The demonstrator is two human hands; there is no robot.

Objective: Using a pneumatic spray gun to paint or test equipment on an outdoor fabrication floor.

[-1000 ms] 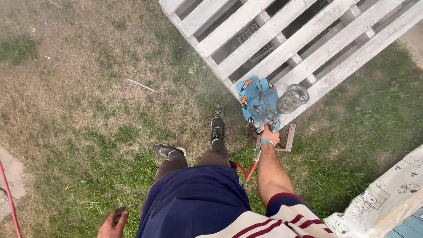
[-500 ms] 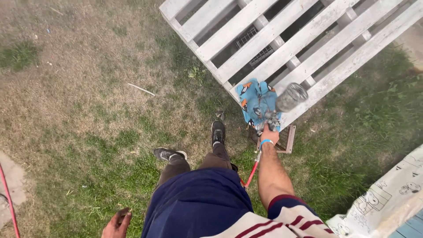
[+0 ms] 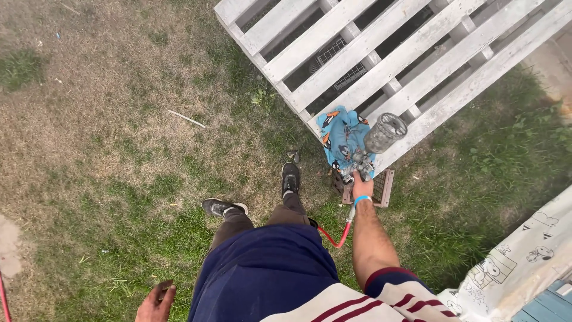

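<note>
I stand on grass beside a white-painted wooden pallet [image 3: 381,53] that lies tilted at the upper right. My right hand [image 3: 361,188] grips a paint spray gun [image 3: 369,149] with a cloudy cup on top, wrapped in a blue patterned cloth [image 3: 341,136]. The gun points at the pallet's near edge. A red hose [image 3: 333,237] runs from under the gun back towards my legs. My left hand [image 3: 156,303] hangs low at my side, paint-stained, holding nothing, its fingers loosely curled.
A small brown slatted frame [image 3: 385,188] lies on the grass under the gun. A printed drop cloth [image 3: 524,262] covers something at the lower right. A thin stick [image 3: 186,118] lies on the dry grass at left. My shoes [image 3: 289,177] are near the pallet corner.
The spray gun and my right hand have shifted slightly right along the pallet's edge. My left hand has stayed low by my side.
</note>
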